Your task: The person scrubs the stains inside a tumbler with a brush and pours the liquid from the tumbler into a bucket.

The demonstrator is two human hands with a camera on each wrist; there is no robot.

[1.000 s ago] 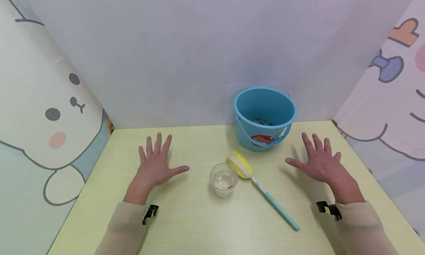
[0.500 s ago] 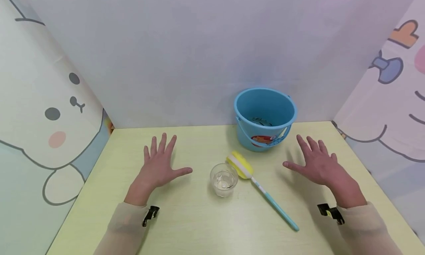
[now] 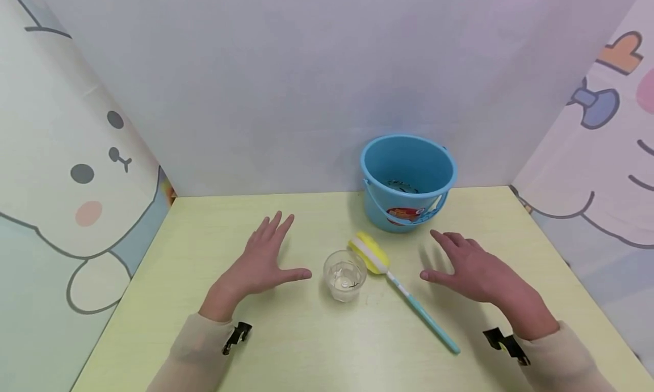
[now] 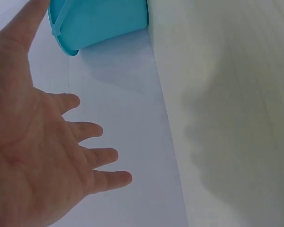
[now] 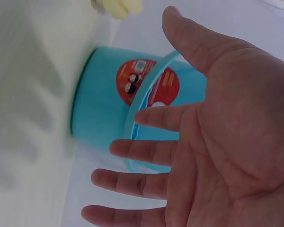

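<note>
Blue bucket (image 3: 409, 168) and yellow-headed brush (image 3: 377, 260) sit right of the glass cup (image 3: 344, 287), the bucket farther back. Left hand (image 3: 260, 267) hovers left of the cup, right hand (image 3: 472, 273) well right, fingers extended and released.

The blue bucket (image 3: 406, 168) bears a red label (image 5: 125, 73) whose small print is too blurred to read.

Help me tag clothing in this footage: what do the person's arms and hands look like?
Both sleeves are plain pale beige. A small black fitting shows at each cuff, the right one with a yellow-green patch. Left hand and right hand are ungloved.
</note>
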